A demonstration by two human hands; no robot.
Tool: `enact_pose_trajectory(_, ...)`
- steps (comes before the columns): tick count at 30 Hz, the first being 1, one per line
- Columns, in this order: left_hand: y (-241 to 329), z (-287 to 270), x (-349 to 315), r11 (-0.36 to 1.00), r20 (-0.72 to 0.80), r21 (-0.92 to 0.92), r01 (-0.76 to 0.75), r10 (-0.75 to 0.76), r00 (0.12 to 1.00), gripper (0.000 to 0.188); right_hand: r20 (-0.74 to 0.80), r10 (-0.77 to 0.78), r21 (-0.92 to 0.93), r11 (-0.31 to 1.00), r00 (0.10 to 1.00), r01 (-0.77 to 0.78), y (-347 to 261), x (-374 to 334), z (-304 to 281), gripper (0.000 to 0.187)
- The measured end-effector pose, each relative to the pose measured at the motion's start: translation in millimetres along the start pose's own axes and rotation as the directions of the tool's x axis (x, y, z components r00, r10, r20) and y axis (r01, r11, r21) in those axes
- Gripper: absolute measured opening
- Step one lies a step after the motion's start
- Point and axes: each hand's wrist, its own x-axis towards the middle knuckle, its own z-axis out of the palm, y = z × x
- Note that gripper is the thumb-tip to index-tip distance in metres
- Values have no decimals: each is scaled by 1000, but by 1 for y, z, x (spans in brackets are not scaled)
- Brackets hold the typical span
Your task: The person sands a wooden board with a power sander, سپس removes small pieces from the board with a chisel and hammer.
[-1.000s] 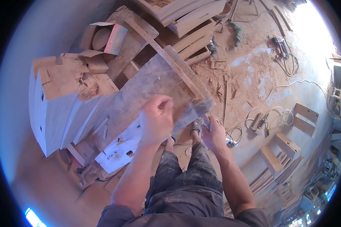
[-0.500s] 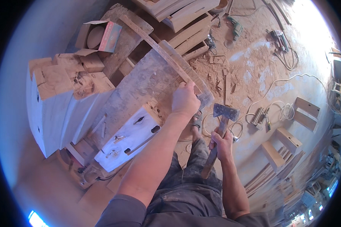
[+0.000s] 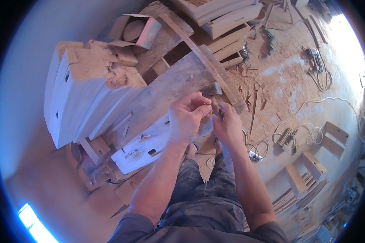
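Note:
Above the workbench (image 3: 166,87), my left hand (image 3: 186,117) pinches a small brownish piece between thumb and fingertips, too small to name. Just right of it is my right hand (image 3: 228,127), its fingers loosely bent and apart, with nothing visible in them. Beyond my fingertips lies a hatchet (image 3: 212,89) on the bench; its metal head shows and my hands hide much of the rest. A long thin wooden strip (image 3: 198,54) lies slantwise across the bench top, untouched. Partly under my left forearm is a pale wooden board (image 3: 140,148) with dark slots.
Thick pale boards (image 3: 81,93) stand stacked at left. An open cardboard box (image 3: 148,34) is behind them. A green drill (image 3: 271,40), a power tool (image 3: 314,58) and looping cords lie on the sawdust-covered floor at right, near box-like wooden pieces (image 3: 312,165).
My right hand has let go of the hatchet, which now rests on the bench, and moved up beside my left. My left hand has released the wooden strip and now pinches a small piece.

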Motion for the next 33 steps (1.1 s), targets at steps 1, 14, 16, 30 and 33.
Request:
enact_pose_trajectory(1, 0, -5, -5, 999, -52, 15, -32, 33, 998, 26, 40, -22, 139, 990, 999, 16, -13, -4, -7, 39)
enact_pose_trajectory(14, -1, -67, -81, 946, -57, 180, -270, 284, 957, 14, 358, 118, 476, 830, 926, -290, -93, -74, -3, 15)
enact_pose_trajectory(16, 10, -88, -91, 850, 57, 319, -419, 424, 904, 16, 326, 73, 352, 916, 942, -193, -107, -82, 3, 13)
enact_pose_trajectory(30, -14, -224, -153, 929, 1, -302, 213, -223, 975, 17, 370, -342, 251, 932, 864, 261, -168, -169, 80, 11)
enact_pose_trajectory(33, -20, -254, -152, 779, 190, -498, 380, -329, 925, 14, 392, -476, 134, 876, 787, 463, -188, -171, 84, 11)
